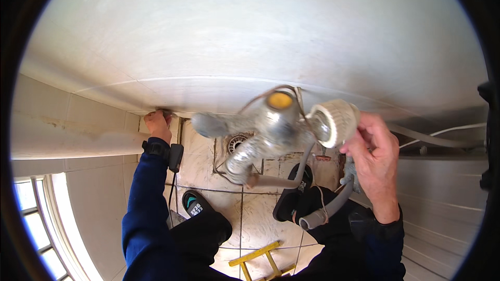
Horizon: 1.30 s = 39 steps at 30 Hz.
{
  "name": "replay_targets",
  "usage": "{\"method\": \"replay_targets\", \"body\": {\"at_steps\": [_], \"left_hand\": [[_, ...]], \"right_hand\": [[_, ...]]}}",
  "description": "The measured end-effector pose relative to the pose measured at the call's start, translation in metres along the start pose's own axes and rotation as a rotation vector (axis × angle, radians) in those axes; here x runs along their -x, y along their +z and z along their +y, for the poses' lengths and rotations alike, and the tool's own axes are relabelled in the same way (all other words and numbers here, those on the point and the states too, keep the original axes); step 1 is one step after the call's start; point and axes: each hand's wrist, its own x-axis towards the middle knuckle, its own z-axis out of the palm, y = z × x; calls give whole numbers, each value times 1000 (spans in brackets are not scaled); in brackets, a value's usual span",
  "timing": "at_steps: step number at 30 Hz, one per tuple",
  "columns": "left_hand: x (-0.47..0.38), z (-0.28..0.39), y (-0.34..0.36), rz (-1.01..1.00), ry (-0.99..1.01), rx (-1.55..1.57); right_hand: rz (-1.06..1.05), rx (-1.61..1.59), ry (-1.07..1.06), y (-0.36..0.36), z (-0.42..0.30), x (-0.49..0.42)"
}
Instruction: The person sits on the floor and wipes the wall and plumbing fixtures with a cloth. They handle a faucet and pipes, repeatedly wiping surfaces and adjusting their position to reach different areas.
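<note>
My right hand (377,156) pinches a white ribbed plastic fitting (340,121) at the end of a metal tap body (277,125). The tap body carries a yellow disc (280,100) on top and is blurred in places. A thin cord (259,97) loops around it. My left hand (158,125) is lower down at the left, by the foot of the wall. Its fingers are at a small dark grey thing (167,114); whether they grip it I cannot tell.
A floor drain (237,143) lies behind the tap. Grey hoses (326,210) hang near my right leg. A thick white pipe (78,136) runs along the left, above a window (39,226). A yellow frame (258,255) stands on the tiled floor (234,214).
</note>
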Motion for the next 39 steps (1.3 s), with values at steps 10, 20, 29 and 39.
{"method": "replay_targets", "body": {"at_steps": [10,20,29,39], "left_hand": [[86,63,-17,-695,54,-242],[144,92,5,-1109,45,-239],[190,84,70,-976,-154,-393],[227,77,130,-856,-4,-621]], "right_hand": [[-33,-28,-172,0,-7,10],[-3,84,-286,-1,-3,12],[-56,67,-217,-7,0,13],[6,63,-312,-12,5,12]]}}
